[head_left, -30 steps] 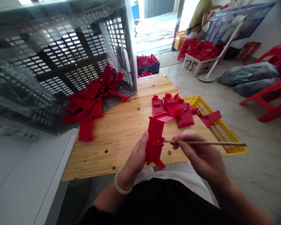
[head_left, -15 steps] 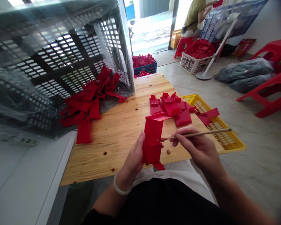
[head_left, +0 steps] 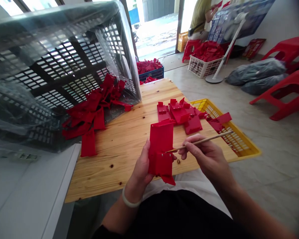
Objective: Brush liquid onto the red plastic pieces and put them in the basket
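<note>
My left hand (head_left: pixel 142 166) is closed round a flat red part (head_left: pixel 161 141) with raised tabs, held over the near edge of the wooden table (head_left: pixel 129 139). Two small shiny dots show on its lower half. Between the thumb and fingers of my right hand (head_left: pixel 201 149) is a thin brush (head_left: pixel 206 139). Its tip touches or nearly touches the part just above the dots. Past the held part, several red parts (head_left: pixel 181 114) lie in a group on the table.
A dark crate (head_left: pixel 72 76) lined with clear plastic, tipped open, holds red parts at the left. A yellow basket (head_left: pixel 249 146) stands at the table's right. Behind are a white basket (head_left: pixel 201 68), a fan (head_left: pixel 220 63), red stools (head_left: pixel 294 88) and a person (head_left: pixel 200 16).
The red part has turned to face the camera more, showing the two dots clearly. The brush's back end has swung left and up slightly. The whole view has shifted a little.
</note>
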`<action>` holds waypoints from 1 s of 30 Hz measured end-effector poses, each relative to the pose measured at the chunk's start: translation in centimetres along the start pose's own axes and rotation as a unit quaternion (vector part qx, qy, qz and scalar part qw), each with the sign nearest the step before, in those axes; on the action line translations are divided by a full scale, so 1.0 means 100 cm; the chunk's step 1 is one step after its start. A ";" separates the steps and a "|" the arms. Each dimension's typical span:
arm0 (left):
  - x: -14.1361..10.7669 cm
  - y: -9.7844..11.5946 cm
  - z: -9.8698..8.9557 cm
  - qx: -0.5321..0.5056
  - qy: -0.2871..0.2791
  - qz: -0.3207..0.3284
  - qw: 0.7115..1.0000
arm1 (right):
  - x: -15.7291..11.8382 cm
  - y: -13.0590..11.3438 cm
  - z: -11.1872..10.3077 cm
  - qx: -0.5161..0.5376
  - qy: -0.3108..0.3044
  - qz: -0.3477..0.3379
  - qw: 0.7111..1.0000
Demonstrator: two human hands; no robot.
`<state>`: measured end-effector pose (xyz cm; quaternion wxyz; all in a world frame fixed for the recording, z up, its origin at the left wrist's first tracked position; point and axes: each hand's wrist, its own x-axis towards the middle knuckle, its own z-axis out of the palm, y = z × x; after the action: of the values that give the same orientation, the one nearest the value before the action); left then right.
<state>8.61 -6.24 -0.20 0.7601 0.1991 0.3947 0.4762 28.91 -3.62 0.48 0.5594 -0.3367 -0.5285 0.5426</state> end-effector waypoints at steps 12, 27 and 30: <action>-0.001 0.000 0.001 -0.025 0.009 0.004 1.000 | 0.001 0.004 0.001 0.021 -0.005 0.005 1.000; 0.187 0.072 0.017 0.202 0.104 0.141 0.964 | -0.006 0.016 -0.038 0.045 0.172 -0.032 0.984; 0.221 0.080 0.023 0.289 0.106 0.150 0.939 | -0.012 0.011 -0.045 0.037 0.189 -0.027 0.981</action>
<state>11.05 17.19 -2.46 0.5431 0.4160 0.5591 0.4684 33.06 -3.71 -1.83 0.6762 -0.3977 -0.4013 0.4728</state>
